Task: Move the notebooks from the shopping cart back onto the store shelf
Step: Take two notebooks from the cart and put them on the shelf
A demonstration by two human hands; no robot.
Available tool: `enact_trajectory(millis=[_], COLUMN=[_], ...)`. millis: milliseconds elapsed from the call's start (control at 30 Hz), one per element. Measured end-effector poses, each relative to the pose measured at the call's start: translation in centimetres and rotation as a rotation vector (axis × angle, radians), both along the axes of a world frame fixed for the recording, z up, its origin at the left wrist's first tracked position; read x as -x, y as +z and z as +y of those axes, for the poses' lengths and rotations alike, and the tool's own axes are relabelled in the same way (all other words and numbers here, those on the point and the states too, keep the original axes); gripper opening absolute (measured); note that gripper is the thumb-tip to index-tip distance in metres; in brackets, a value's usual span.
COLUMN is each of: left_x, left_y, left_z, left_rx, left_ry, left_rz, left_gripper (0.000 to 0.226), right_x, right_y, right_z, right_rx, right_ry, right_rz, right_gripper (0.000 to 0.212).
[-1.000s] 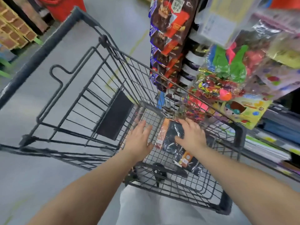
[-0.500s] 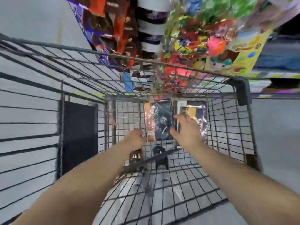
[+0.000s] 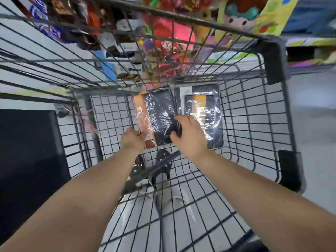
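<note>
- Shopping cart (image 3: pixel 214 22) – dark wire basket, seen from above; both forearms reach into it toward 12 o'clock.
- Left notebook (image 3: pixel 160 113) – dark cover with an orange band down its left side, in shiny clear wrap. It is in the cart at the far end of the wire bottom, and both hands hold it.
- Right notebook (image 3: pixel 205 110) – the same dark-and-orange kind, also wrapped. It lies just beside the first at its 3 o'clock, and the glare blurs its cover.
- Left hand (image 3: pixel 131 140) – at 7 o'clock of the left notebook, fingers curled in and pinching its near corner at the orange band.
- Right hand (image 3: pixel 190 135) – at 4 o'clock of the same notebook, thumb and fingers closed over its right edge. It may also touch the right notebook, but the view is too poor to say.
- Black panel (image 3: pixel 31 151) – flat and solid, on the cart's side at 9 o'clock.
- Corner bumper (image 3: pixel 274 59) – dark grey, on the cart rim at 2 o'clock.
- Hanging packets (image 3: pixel 172 37) – bright wrapped goods beyond the cart at 12 o'clock, seen through the wire.
- Store shelf (image 3: pixel 309 40) – at 2 o'clock outside the cart, with a yellow-green edge; its stock is blurred.
- Floor (image 3: pixel 312 115) – pale grey, visible through and around the wire.
</note>
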State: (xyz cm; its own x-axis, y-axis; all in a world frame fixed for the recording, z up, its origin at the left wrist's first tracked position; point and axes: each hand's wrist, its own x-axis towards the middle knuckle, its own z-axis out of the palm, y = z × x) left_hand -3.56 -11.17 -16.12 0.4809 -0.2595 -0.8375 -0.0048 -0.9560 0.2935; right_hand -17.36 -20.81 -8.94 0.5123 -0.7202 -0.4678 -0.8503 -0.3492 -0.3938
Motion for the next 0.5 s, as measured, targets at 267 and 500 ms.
enact_trajectory(millis=[267, 500], left_x=[-0.8, -0.3], left_y=[0.3, -0.7], left_z=[0.4, 0.6], left_rx=[0.069, 0.119], left_ry=[0.042, -0.025], left_rz=[0.112, 0.001], left_gripper=[0.071, 0.039], right_x=[-1.6, -1.6], right_y=[-1.5, -2.9], right_z=[1.3, 1.6], right_rx=[-0.046, -0.026], right_ry=[-0.034, -0.007], right_rz=[0.047, 0.038], right_gripper=[0.055, 0.057])
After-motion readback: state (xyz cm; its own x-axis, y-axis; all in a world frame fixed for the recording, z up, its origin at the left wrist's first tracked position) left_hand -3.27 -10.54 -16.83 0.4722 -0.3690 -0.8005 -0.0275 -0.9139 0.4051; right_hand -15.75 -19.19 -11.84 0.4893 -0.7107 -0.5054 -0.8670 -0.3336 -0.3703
